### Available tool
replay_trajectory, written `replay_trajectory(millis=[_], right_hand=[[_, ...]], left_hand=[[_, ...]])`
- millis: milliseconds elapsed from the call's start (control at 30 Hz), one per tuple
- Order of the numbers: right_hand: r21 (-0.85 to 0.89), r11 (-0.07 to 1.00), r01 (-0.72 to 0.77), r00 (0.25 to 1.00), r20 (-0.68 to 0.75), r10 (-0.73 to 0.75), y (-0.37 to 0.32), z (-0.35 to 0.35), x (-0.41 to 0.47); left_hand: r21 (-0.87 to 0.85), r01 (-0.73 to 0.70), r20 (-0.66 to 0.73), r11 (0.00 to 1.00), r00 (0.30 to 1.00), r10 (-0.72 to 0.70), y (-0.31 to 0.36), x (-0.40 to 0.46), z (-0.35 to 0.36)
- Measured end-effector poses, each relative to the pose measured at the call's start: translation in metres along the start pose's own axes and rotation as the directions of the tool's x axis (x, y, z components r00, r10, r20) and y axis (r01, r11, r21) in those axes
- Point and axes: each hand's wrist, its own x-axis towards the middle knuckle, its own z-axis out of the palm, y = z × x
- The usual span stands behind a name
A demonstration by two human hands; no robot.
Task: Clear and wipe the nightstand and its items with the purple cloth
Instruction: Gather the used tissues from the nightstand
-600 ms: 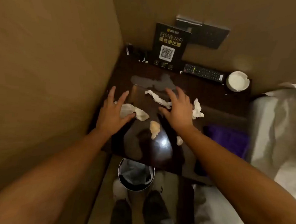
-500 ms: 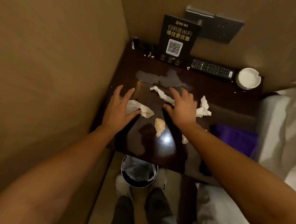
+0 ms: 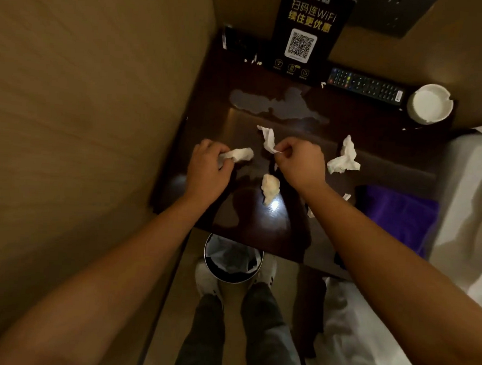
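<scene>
The dark wooden nightstand (image 3: pixel 211 96) fills the middle of the view. My left hand (image 3: pixel 208 170) is closed on a crumpled white tissue (image 3: pixel 240 155) at the left of the top. My right hand (image 3: pixel 300 164) pinches the end of a long twisted tissue (image 3: pixel 268 139). A yellowish tissue ball (image 3: pixel 270 187) lies between my wrists. Another white tissue (image 3: pixel 345 157) lies to the right of my right hand. The folded purple cloth (image 3: pixel 398 213) rests at the right front corner. A grey spill patch (image 3: pixel 278 105) spreads across the back half.
At the back stand a black WiFi sign (image 3: pixel 308 31), a black remote (image 3: pixel 365 85) and a white ashtray (image 3: pixel 430 103). A lined bin (image 3: pixel 232 259) sits on the floor under the front edge, by my feet. A wall runs along the left, white bedding (image 3: pixel 473 196) on the right.
Both hands went from flat and spread over the tissues to closed on them. The camera has moved closer to the nightstand.
</scene>
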Motion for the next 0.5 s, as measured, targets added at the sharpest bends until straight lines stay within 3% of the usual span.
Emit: replay_trajectory(millis=[133, 200, 267, 333, 400, 433, 500], right_hand=[[0.299, 0.949, 0.103, 0.993, -0.078, -0.083, -0.015, -0.010, -0.036], [0.419, 0.899, 0.127, 0.992, -0.048, -0.117, -0.026, -0.009, -0.056], [0.477, 0.869, 0.133, 0.990, -0.032, -0.134, -0.036, -0.006, -0.073], [0.446, 0.878, 0.175, 0.984, -0.050, -0.171, -0.046, -0.002, -0.089], [0.373, 0.898, 0.232, 0.972, -0.053, -0.229, -0.054, 0.003, -0.103], [0.339, 0.906, 0.254, 0.966, -0.041, -0.256, -0.058, 0.006, -0.109], [0.311, 0.913, 0.263, 0.960, 0.008, -0.279, -0.064, 0.010, -0.120]], left_hand=[[-0.277, 0.106, 0.020, 0.955, 0.994, -0.104, 0.021, -0.014, -0.018], [-0.461, 0.196, 0.084, 0.865, 0.980, -0.178, 0.034, -0.023, -0.026], [-0.678, 0.263, 0.168, 0.687, 0.964, -0.205, 0.048, -0.034, -0.032], [-0.856, 0.331, 0.286, 0.398, 0.943, -0.169, 0.053, -0.045, -0.036], [-0.910, 0.373, 0.357, 0.180, 0.927, -0.115, 0.055, -0.053, -0.037], [-0.916, 0.377, 0.361, 0.137, 0.923, -0.130, 0.056, -0.057, -0.036], [-0.906, 0.392, 0.337, 0.156, 0.895, -0.292, 0.059, -0.061, -0.033]])
